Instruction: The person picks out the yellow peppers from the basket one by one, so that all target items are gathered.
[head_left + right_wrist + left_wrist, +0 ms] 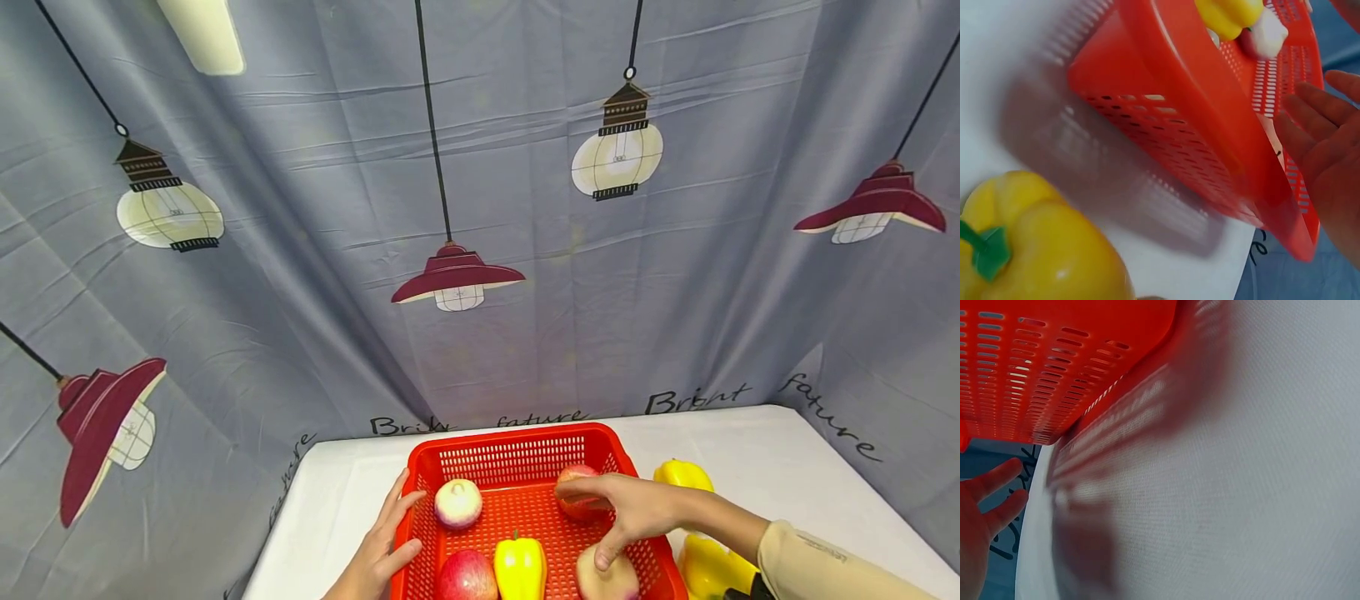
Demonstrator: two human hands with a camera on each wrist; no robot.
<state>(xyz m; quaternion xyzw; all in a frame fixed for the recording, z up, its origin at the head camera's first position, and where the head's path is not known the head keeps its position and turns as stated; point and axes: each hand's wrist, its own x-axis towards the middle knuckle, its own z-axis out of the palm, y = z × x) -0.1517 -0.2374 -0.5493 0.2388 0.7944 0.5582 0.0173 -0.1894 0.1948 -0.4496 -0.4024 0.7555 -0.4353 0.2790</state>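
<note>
A red plastic basket (506, 435) stands on the white table. Inside it are a purple-and-white turnip (458, 503) at the back left, a red apple (468, 577), a yellow bell pepper (521, 567), a reddish fruit (577, 475) at the back right and a pale round vegetable (606, 577) at the front right. My left hand (377, 550) is at the basket's left rim with its fingers spread. My right hand (637, 505) reaches over the right side, fingers extended over the reddish fruit, thumb at the pale vegetable. In the right wrist view its fingers (1319, 112) look straight.
Right of the basket, a yellow bell pepper (684, 475) lies on the table (352, 475), with another yellow pepper (708, 567) nearer, partly behind the right arm. Something dark sits beside the nearer one. A grey curtain (525, 358) printed with lamps hangs behind the table.
</note>
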